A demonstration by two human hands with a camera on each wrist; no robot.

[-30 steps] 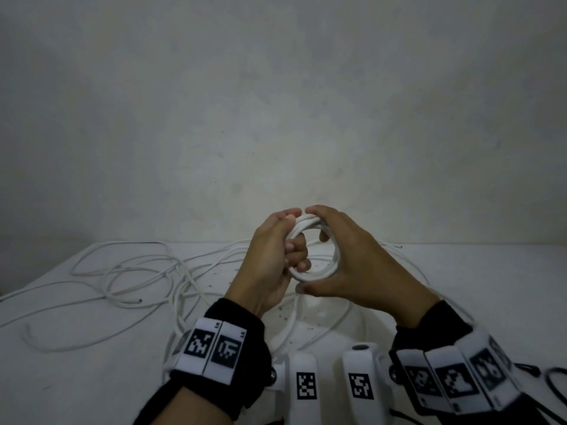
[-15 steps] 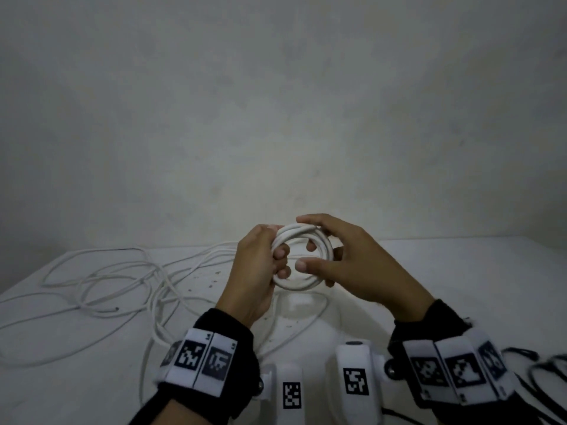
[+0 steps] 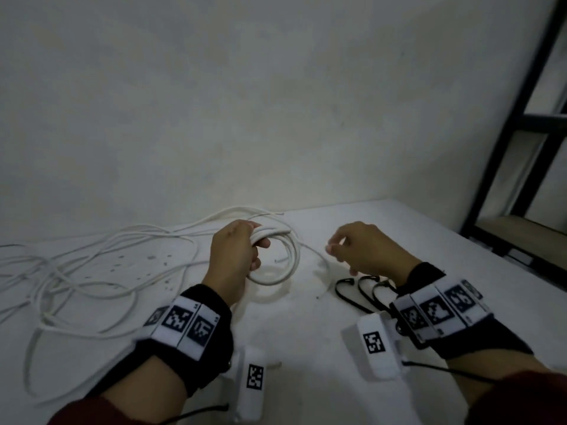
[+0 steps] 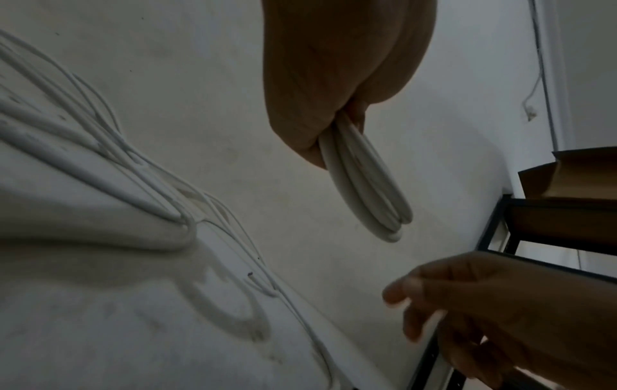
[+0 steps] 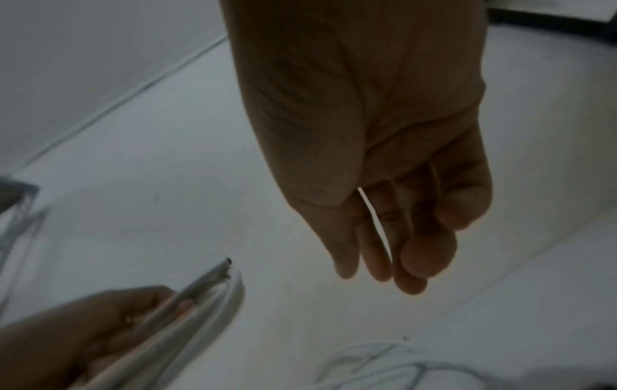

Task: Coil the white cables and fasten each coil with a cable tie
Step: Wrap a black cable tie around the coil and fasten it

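From my feed, the left hand (image 3: 234, 254) has its grip closed round the top of the white cable coil (image 3: 283, 265), fingers curled through the loop and holding it above the surface (image 3: 306, 332); the left wrist view shows the coil's turns stacked edge-on, hanging out of the fist; the right hand (image 3: 365, 250) is just beside the coil, apart from it, its grip loose, fingers relaxed and half curled, and I see nothing held in it; under that hand lie the black cable ties (image 3: 362, 291) on the surface; more loose white cables (image 3: 76, 271) sprawl across the left side; a black shelf frame (image 3: 518, 118) stands at far right
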